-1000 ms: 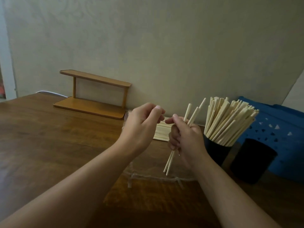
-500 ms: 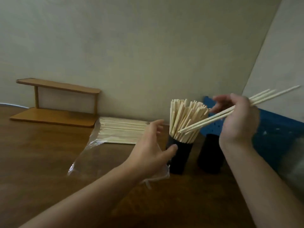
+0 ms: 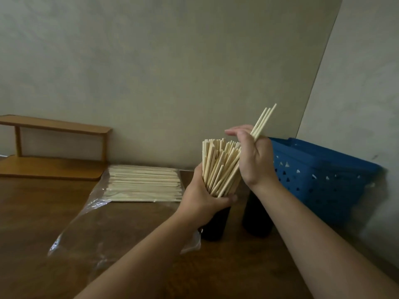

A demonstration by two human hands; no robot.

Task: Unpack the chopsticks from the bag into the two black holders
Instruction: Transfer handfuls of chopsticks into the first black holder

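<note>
From the head camera we see a brown wooden table (image 3: 43, 223) set against a pale wall. Our left hand (image 3: 200, 197) wraps around the bundle of chopsticks (image 3: 218, 169) standing in the nearer black holder (image 3: 214, 225), its fingers curled round the sticks just above the holder's rim and the thumb on the near side. The sticks fan out upward from that grip, leaning slightly to the right.

Our right hand (image 3: 252, 156) is raised just beside the top of that bundle and grips a few loose chopsticks (image 3: 262, 121), which slant up and to the right past the fingers; their lower ends merge with the bundle, so we cannot tell whether they touch it. The index finger points out to the left over the bundle's tips.

The second black holder (image 3: 255, 216) stands just to the right of the first, partly behind our right forearm; we cannot see what it contains.

To the left, a clear plastic bag (image 3: 90, 214) lies flat on the table with a stack of chopsticks (image 3: 142, 183) lying side by side at its far end. A small wooden shelf (image 3: 54, 147) sits against the wall further left, and a blue perforated basket (image 3: 319, 173) stands in the right corner behind the holders.
</note>
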